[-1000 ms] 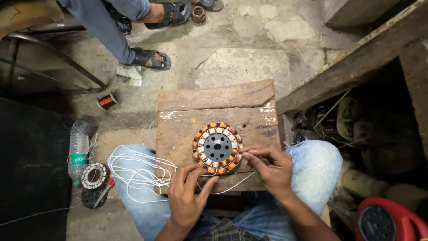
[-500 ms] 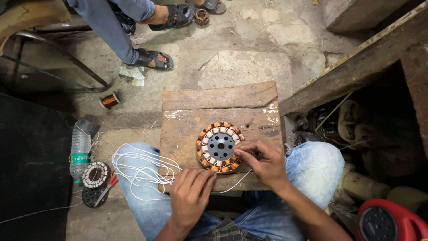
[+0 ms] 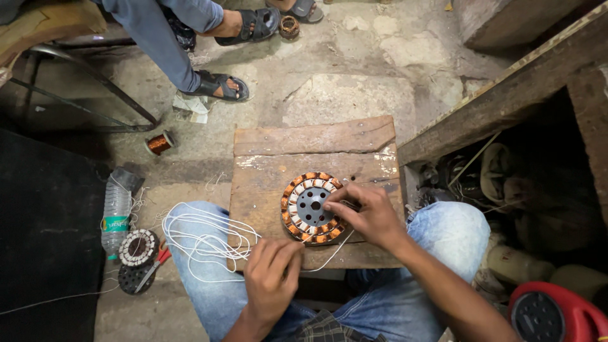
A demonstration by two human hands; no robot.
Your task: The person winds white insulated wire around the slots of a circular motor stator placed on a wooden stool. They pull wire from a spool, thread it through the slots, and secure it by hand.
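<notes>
Head view of a person seated with a wooden board [image 3: 310,149] across the knees. One wound stator [image 3: 313,207], its copper coils ringing a grey hub, lay flat near the middle of the board. The right hand [image 3: 367,212] rested on the stator's right rim, fingers curled narrow over the coils; whether it pinched anything there could not be told. The left hand [image 3: 271,278], just below the board's near edge, was closed on a white cord [image 3: 206,237] running toward the stator. The loose coil of that cord lay on the left knee; it could probably snag or tangle if pulled fast, and a hard tug might slide the stator off the unclamped board. Count: one board, one cord, one stator in hand, two further stator parts [image 3: 136,253] on the floor, one plastic bottle [image 3: 116,206], one copper spool [image 3: 159,143], two sandalled feet [image 3: 221,85] of another person.
</notes>
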